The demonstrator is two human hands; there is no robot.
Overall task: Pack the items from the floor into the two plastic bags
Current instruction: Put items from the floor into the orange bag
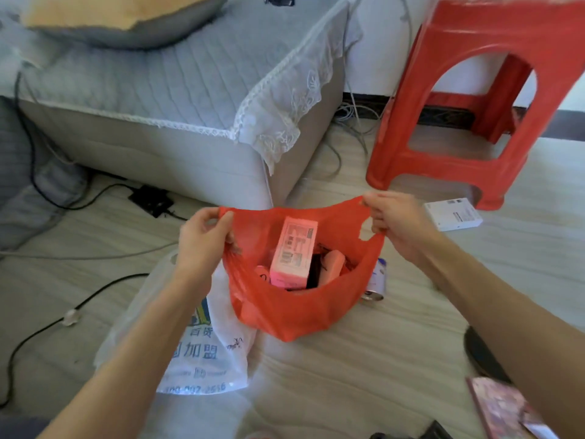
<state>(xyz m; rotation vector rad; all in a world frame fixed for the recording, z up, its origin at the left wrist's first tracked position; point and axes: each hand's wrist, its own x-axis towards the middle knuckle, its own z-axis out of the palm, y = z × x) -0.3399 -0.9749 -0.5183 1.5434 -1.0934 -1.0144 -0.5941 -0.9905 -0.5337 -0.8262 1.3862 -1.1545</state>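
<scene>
A red plastic bag (294, 312) is being held open above the floor (364, 375) by both hands. Its left handle is being pinched between the thumb and curled fingers of the left hand (202, 239), and its right handle is being gripped by the curled fingers of the right hand (392, 220); the mouth of the bag is being stretched wide between them. Inside the bag, a pink box (294, 251) is being kept upright, leaning slightly, with a dark flat item just beside it on the right and a pale pink rounded item (332, 264) next to that. What these smaller things are cannot be told.

A white plastic bag with blue print (196, 353) is lying flat on the floor, partly under the red bag and the left forearm. A metal can (376, 286) is lying on its side just beside the red bag, to the right and partly hidden by it. A white box (452, 213) is lying on the floor near the foot of a red plastic stool (468, 99). A patterned, reddish flat packet (500, 410) is being seen at the lower right edge, below the right forearm.

A grey sofa with a lace-edged quilted cover (177, 90) is standing beyond the bags, and black cables (47, 324) are trailing across the floor at the left.
</scene>
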